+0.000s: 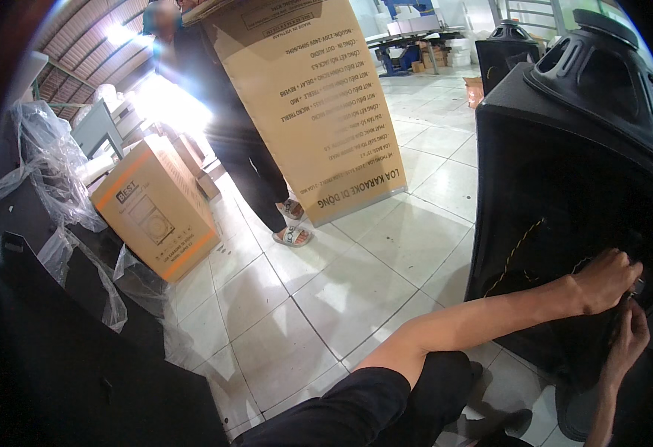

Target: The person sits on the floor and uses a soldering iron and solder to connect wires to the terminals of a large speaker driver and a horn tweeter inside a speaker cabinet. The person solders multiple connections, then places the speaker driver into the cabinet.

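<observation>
A large black speaker cabinet [516, 160] stands at my right, with a round speaker driver [598, 67] resting magnet-up on top. From its dark side hangs a thin twisted yellow-and-black wire [518, 255]. My left arm reaches across to the cabinet, and my left hand [602, 284] is closed, knuckles up. Just below it, my right hand [629, 335] has its fingers pinched together. Between the two hands is a small shiny piece, too small and shadowed to name. What either set of fingers grips is mostly hidden.
A person [255, 164] in dark trousers and sandals stands behind a tall brown carton [326, 141]. Another carton [155, 212] with orange stripes sits at the left, beside plastic-wrapped dark panels [51, 171]. A second black cabinet [506, 52] with a driver stands farther back on the tiled floor [363, 290].
</observation>
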The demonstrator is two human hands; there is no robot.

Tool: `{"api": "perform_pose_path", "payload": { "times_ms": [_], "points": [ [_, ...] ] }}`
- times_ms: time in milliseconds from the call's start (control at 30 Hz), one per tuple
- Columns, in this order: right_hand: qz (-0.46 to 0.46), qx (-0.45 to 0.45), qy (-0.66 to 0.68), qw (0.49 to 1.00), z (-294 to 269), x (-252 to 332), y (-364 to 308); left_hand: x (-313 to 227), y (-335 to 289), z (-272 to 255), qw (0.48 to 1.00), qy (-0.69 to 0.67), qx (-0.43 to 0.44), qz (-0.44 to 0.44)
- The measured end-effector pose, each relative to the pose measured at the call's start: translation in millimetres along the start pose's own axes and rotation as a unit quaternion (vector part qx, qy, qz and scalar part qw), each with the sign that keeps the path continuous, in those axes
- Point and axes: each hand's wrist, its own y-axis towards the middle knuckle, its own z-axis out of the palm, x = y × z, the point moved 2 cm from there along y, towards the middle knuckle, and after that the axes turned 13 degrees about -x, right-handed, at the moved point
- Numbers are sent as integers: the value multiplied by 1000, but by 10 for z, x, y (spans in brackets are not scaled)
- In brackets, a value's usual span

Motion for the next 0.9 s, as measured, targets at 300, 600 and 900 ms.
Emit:
{"api": "perform_pose_path", "payload": {
  "times_ms": [300,600,900],
  "points": [
    [-153,-75,-9,985,33,-177,48,-7,17,21,1000,-19,3,-6],
    [-44,-34,-31,998,5,-128,63,41,13,77,999,6,46,-2],
    [45,-36,44,997,-40,-198,46,-12,86,-17,996,-16,81,-31]
  ]
}}
